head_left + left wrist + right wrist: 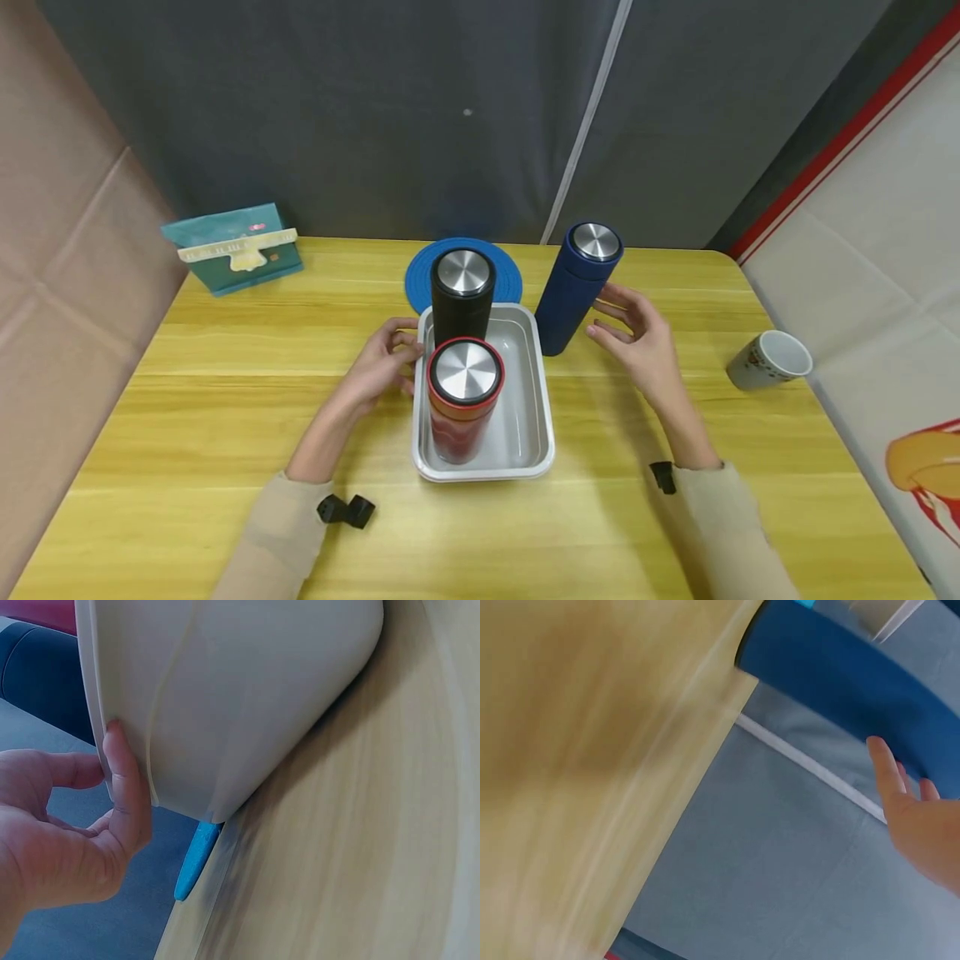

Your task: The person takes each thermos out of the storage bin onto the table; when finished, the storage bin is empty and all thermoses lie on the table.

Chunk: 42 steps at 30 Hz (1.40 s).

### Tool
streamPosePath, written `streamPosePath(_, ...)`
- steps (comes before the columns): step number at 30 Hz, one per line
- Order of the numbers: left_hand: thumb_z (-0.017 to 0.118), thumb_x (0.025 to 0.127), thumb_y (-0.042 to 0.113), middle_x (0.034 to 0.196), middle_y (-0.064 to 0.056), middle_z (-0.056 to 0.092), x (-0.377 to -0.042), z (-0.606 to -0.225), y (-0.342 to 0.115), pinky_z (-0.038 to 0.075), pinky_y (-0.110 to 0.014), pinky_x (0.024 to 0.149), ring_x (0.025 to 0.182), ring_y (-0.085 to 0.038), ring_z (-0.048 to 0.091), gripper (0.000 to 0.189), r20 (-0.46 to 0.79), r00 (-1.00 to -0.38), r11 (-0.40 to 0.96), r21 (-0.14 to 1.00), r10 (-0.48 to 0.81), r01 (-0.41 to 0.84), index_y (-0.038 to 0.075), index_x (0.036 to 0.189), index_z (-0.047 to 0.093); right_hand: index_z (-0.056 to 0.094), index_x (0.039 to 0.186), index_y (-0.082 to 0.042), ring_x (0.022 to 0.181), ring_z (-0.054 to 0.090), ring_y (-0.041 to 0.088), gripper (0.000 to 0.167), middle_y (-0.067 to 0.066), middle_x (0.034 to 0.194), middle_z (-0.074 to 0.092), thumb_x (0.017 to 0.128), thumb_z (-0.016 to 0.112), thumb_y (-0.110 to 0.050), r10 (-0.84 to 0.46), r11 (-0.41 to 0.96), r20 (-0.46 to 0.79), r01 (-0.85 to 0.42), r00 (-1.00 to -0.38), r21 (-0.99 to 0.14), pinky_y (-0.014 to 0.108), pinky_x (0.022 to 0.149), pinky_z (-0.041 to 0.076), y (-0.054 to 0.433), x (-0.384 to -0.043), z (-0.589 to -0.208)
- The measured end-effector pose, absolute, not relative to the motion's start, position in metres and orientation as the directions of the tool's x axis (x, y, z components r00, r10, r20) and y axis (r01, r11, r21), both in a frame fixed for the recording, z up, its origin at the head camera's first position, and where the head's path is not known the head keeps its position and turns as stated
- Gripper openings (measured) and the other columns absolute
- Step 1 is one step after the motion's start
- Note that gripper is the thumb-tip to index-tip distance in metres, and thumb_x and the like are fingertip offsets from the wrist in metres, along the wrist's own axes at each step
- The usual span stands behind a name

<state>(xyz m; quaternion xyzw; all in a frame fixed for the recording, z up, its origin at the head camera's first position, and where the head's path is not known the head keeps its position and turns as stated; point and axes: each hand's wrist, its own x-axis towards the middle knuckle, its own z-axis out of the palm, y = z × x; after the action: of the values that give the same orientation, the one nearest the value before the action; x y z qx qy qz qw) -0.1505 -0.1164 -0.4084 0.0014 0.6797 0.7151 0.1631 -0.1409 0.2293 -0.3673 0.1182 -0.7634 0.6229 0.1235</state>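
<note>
A deep white rectangular tray [521, 471] sits mid-table, with a red thermos flask [465, 408] upright in its near part and a black thermos flask [461, 287] at its far left. My left hand [386, 362] pinches the tray's left rim, thumb and fingers on either side of it in the left wrist view. Just right of the tray stands a dark blue thermos flask [573, 287] with a steel lid. My right hand [641, 337] is at its right side, fingertips [877, 746] against or very close to the blue wall and the thumb apart from it.
A round blue mat [506, 267] lies behind the tray, partly hidden by the black flask. At the back left stands a teal bag [240, 250] with a cream clip. A patterned cup [768, 362] is near the right edge. Dark cloth hangs behind the table.
</note>
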Motion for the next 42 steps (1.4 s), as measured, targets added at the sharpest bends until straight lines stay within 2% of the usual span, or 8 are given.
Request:
streamPosePath(3,0.052,0.092,-0.001,0.102,-0.014,0.051,-0.150,-0.407,-0.116,0.053,-0.029,0.045,0.071,-0.019,0.056,0.046,-0.222,-0.945,-0.019,0.972,0.239,-0.233,-0.001,0.136,0.037,0.048,0.133,0.007,0.115,0.056,0.034,0.056,0.027,0.131,0.051,0.082,0.068,0.013,-0.002,0.169,0.344,-0.339,-0.939,-0.925,0.028,0.090,0.053,0.226,-0.130,-0.370)
streamPosePath(8,0.052,0.093,0.000,0.103,-0.014,0.051,-0.150,-0.406,-0.116,0.054,-0.031,0.045,0.072,-0.019,0.056,0.046,-0.223,-0.945,-0.009,0.973,0.241,-0.231,-0.001,0.137,0.036,0.050,0.130,0.009,0.111,0.059,0.031,0.054,0.031,0.126,0.053,0.079,0.066,0.020,-0.019,0.112,0.384,-0.384,-0.923,-0.916,0.034,0.090,0.053,0.218,-0.113,-0.372)
streamPosePath(12,0.052,0.093,0.000,0.103,-0.014,0.051,-0.150,-0.406,-0.116,0.054,-0.030,0.046,0.072,-0.019,0.056,0.046,-0.224,-0.944,-0.012,0.972,0.244,-0.234,-0.001,0.137,0.036,0.051,0.130,0.008,0.112,0.059,0.029,0.056,0.029,0.124,0.055,0.078,0.067,0.021,-0.115,0.121,0.400,-0.413,-0.909,-0.903,0.036,0.091,0.053,0.206,-0.100,-0.370)
streamPosePath(18,0.052,0.093,0.000,0.102,-0.013,0.051,-0.151,-0.407,-0.117,0.053,-0.030,0.044,0.070,-0.018,0.056,0.046,-0.223,-0.945,-0.015,0.972,0.237,-0.233,-0.001,0.137,0.037,0.052,0.133,-0.001,0.117,0.056,0.023,0.061,0.013,0.129,0.058,0.077,0.075,0.010,-0.306,0.203,0.361,-0.431,-0.881,-0.879,0.034,0.095,0.051,0.178,-0.082,-0.363)
streamPosePath(24,0.052,0.093,0.000,0.102,-0.014,0.051,-0.151,-0.406,-0.117,0.054,-0.030,0.046,0.072,-0.019,0.056,0.046,-0.220,-0.945,-0.014,0.973,0.242,-0.230,0.000,0.137,0.037,0.050,0.136,-0.005,0.120,0.054,0.023,0.068,0.009,0.132,0.056,0.075,0.080,0.003,-0.429,0.157,0.327,-0.427,-0.842,-0.891,0.037,0.095,0.051,0.155,-0.074,-0.359)
streamPosePath(32,0.052,0.093,0.000,0.103,-0.013,0.051,-0.151,-0.407,-0.117,0.055,-0.031,0.046,0.073,-0.019,0.056,0.046,-0.225,-0.944,-0.022,0.971,0.243,-0.237,0.000,0.136,0.037,0.046,0.138,-0.003,0.122,0.052,0.024,0.077,0.010,0.134,0.053,0.071,0.083,0.003,-0.463,0.120,0.315,-0.410,-0.829,-0.904,0.039,0.096,0.051,0.135,-0.070,-0.363)
streamPosePath(37,0.052,0.093,0.000,0.104,-0.014,0.050,-0.150,-0.407,-0.117,0.055,-0.032,0.046,0.073,-0.018,0.056,0.046,-0.224,-0.944,-0.017,0.972,0.243,-0.236,-0.001,0.137,0.036,0.039,0.142,-0.008,0.123,0.050,0.023,0.083,0.008,0.135,0.051,0.073,0.084,-0.002,-0.467,0.121,0.268,-0.362,-0.842,-0.924,0.035,0.098,0.049,0.127,-0.071,-0.366)
streamPosePath(42,0.052,0.094,0.001,0.104,-0.015,0.050,-0.149,-0.406,-0.117,0.055,-0.032,0.046,0.072,-0.019,0.056,0.046,-0.222,-0.945,-0.016,0.973,0.240,-0.232,-0.001,0.137,0.036,0.038,0.144,-0.014,0.122,0.051,0.019,0.086,0.002,0.136,0.051,0.072,0.085,-0.008,-0.459,0.172,0.259,-0.372,-0.849,-0.912,0.035,0.098,0.049,0.120,-0.070,-0.368)
